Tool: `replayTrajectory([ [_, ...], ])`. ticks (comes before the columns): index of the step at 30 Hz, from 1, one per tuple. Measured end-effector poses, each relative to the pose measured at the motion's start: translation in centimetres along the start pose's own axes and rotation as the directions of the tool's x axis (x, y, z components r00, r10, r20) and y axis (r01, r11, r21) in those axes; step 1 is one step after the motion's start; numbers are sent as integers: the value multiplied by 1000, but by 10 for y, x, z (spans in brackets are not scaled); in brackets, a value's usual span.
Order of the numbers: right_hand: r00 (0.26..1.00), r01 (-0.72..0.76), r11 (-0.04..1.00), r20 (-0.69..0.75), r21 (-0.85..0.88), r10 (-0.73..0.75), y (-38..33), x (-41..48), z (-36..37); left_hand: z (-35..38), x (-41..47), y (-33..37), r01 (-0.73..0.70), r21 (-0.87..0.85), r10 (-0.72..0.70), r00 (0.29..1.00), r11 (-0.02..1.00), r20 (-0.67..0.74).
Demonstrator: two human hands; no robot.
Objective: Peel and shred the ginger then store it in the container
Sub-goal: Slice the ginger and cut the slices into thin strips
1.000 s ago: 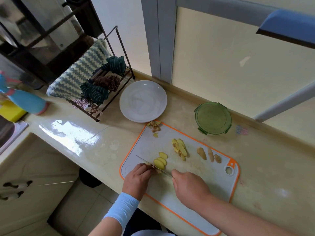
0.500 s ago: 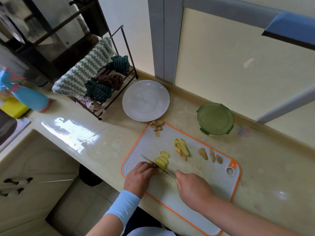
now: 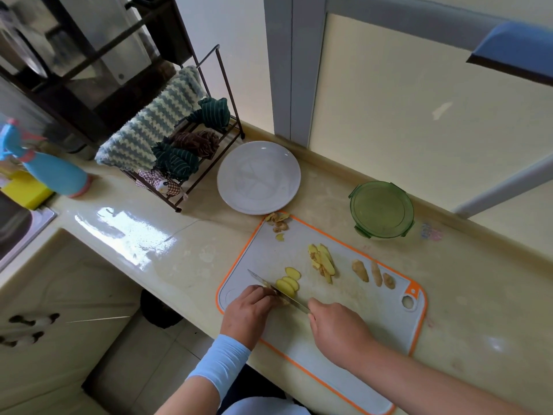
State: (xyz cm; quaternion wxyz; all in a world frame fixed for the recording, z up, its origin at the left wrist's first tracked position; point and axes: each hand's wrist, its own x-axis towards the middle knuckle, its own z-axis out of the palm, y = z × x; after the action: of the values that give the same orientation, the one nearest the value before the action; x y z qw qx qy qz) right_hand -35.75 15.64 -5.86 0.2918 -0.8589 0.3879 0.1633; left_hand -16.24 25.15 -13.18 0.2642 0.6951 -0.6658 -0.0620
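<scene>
On the grey, orange-rimmed cutting board (image 3: pixel 368 330) my right hand (image 3: pixel 336 327) grips the handle of a knife (image 3: pixel 281 292), its blade angled up to the left. My left hand (image 3: pixel 248 308) pinches a small ginger piece under the blade; that piece is mostly hidden by my fingers. Fresh yellow slices (image 3: pixel 288 281) lie just beyond the blade. A pile of sliced ginger (image 3: pixel 323 262) sits mid-board, with three unpeeled knobs (image 3: pixel 374 274) to its right. Peelings (image 3: pixel 278 221) lie at the board's far corner. The green lidded container (image 3: pixel 381 209) stands behind the board.
A white plate (image 3: pixel 258 176) sits behind the board's left corner. A wire rack with cloths (image 3: pixel 167 154) stands further left, then a blue spray bottle (image 3: pixel 51 172), a yellow sponge (image 3: pixel 22 190) and the sink edge (image 3: pixel 27 229). The counter's front edge runs just below my hands.
The knife has kept working at the ginger under my left fingers. The camera view has shifted slightly; both hands stay at the same spot on the board.
</scene>
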Motion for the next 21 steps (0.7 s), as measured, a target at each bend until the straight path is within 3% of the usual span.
replayTrajectory([
  [21,1000,7,999,-23,31,-6,-4,17,16,0,0,-1,-22,15,22,1000,1000,12],
])
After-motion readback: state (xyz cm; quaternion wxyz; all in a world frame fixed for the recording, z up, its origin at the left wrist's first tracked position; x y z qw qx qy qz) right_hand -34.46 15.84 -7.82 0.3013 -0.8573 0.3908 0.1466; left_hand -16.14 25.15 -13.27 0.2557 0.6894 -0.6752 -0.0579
